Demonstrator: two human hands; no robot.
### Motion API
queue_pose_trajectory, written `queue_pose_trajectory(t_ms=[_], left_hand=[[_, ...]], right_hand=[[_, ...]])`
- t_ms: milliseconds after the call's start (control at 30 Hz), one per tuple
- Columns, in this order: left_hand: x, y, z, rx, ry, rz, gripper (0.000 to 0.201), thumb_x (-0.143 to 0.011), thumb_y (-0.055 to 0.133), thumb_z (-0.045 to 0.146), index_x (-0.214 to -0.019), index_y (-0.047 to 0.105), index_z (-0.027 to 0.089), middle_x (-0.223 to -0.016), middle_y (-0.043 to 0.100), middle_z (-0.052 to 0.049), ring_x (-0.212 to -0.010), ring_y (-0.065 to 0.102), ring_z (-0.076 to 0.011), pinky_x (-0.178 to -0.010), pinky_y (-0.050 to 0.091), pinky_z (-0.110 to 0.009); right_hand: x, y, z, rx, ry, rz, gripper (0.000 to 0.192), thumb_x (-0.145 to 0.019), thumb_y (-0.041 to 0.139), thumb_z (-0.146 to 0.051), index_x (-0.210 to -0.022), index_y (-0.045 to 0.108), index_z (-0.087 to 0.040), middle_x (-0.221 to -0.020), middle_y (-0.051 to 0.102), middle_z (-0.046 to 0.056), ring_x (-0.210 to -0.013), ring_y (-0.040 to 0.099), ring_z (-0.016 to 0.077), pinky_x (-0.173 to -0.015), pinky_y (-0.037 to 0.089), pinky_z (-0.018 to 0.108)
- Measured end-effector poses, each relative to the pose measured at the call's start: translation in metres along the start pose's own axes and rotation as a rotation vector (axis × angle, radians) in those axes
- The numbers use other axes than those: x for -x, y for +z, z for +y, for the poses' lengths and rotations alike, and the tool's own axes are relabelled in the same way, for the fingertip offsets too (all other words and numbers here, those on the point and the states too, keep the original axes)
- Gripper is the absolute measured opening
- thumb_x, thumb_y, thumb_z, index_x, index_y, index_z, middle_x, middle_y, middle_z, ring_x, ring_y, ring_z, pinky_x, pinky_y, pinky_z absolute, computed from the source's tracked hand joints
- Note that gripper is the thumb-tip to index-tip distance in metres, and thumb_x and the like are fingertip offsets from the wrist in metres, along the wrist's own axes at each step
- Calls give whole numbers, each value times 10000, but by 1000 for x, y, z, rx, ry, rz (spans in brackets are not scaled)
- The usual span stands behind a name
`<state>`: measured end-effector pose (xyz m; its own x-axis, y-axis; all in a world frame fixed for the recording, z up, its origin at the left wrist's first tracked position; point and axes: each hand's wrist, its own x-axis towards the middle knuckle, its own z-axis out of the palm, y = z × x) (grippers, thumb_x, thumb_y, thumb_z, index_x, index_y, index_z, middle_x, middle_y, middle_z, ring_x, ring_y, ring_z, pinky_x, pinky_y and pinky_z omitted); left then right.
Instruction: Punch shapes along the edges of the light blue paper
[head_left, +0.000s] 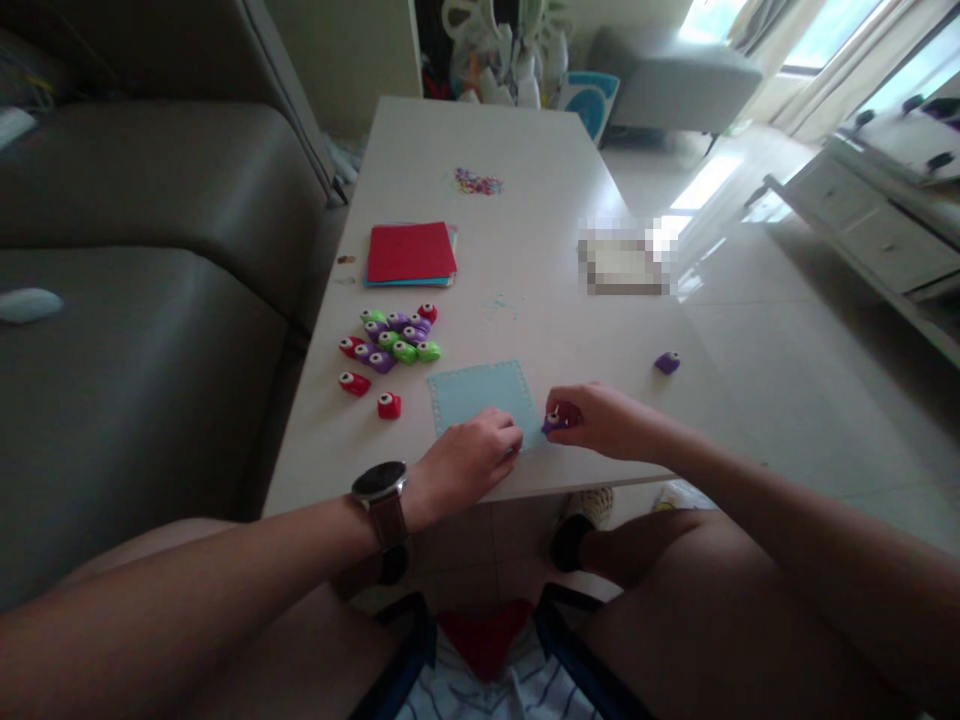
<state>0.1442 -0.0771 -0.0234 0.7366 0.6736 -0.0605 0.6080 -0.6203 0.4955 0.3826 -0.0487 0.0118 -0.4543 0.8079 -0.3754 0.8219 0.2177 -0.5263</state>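
Observation:
A light blue sheet of paper (pixel 480 390) lies at the table's near edge, with small punched marks along its borders. My left hand (pixel 480 450), a watch on its wrist, presses on the sheet's near part with curled fingers. At the sheet's right edge my right hand (pixel 592 415) is closed around a small purple paper punch (pixel 553 422). Whether the paper sits inside the punch's slot is too small to tell. Another purple punch (pixel 667 363) stands apart to the right. Left of the sheet are several red, purple and green punches (pixel 405 338), with a red punch (pixel 389 405) nearest me.
A stack of coloured paper, red on top (pixel 411 252), lies farther left on the white table (pixel 525 140). Colourful paper bits (pixel 478 182) are heaped at the far end; pale blue bits (pixel 504 303) lie mid-table. A sofa (pixel 135 350) borders the left side. One object at right is blurred out.

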Motion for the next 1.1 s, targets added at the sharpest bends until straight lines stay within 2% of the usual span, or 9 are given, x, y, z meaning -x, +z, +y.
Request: queue_pose_trajectory(t_ms=[133, 333, 400, 500, 633, 733, 1100], left_hand=[[1, 0, -1, -30, 33, -7, 32, -996, 593, 177, -986, 622, 188, -1108, 641, -63, -1060, 624, -234, -827, 554, -317], [-1, -3, -2, -50, 78, -34, 99, -977, 573, 116, -1042, 630, 163, -1141, 649, -78, -1111, 612, -249, -906, 565, -347], [-1, -4, -2, -50, 89, -35, 110, -967, 575, 103, -1046, 629, 156, -1134, 650, -81, -1123, 606, -254, -924, 565, -355], [-1, -5, -3, -53, 119, -44, 125, -962, 566, 88, -1051, 629, 148, -1136, 649, -87, -1118, 603, -247, -945, 562, -358], [-2, -3, -4, -80, 139, -55, 141, -963, 547, 75, -1038, 638, 152, -1138, 655, -85, -1086, 616, -232, -1083, 508, -433], [-2, 0, -6, -82, 155, -37, 153, -968, 534, 72, -1030, 642, 161, -1147, 656, -75, -1095, 621, -225, -1173, 434, -491], [-2, 0, -6, -67, 167, -41, 168, -960, 532, 64, -1053, 637, 156, -1144, 652, -80, -1120, 613, -229, -1181, 426, -471]], right_hand=[[-1, 6, 3, 72, -101, -16, 139, -805, 712, -159, -920, 649, -207, -895, 708, 41, -783, 604, 186, -684, 410, 289], [-3, 13, 9, 82, -198, 0, 181, -791, 712, -127, -928, 637, -218, -965, 693, 44, -873, 607, 199, -765, 439, 294], [-3, 11, 10, 60, -161, -2, 169, -814, 741, -186, -954, 651, -216, -987, 703, 56, -883, 616, 207, -773, 446, 303], [-4, 6, 8, -16, -9, -51, 134, -888, 723, -327, -910, 664, -209, -930, 718, 65, -799, 628, 202, -704, 441, 309], [-3, -1, 3, -127, 129, -136, 127, -904, 697, -328, -889, 680, -204, -763, 705, 31, -662, 603, 178, -634, 416, 303], [-4, -2, 3, -161, 154, -144, 125, -880, 712, -321, -891, 692, -198, -726, 698, 26, -653, 602, 178, -624, 414, 298], [-7, 7, 10, -231, 140, -128, 198, -847, 723, -391, -866, 684, -198, -683, 663, 14, -624, 555, 162, -581, 389, 286]])
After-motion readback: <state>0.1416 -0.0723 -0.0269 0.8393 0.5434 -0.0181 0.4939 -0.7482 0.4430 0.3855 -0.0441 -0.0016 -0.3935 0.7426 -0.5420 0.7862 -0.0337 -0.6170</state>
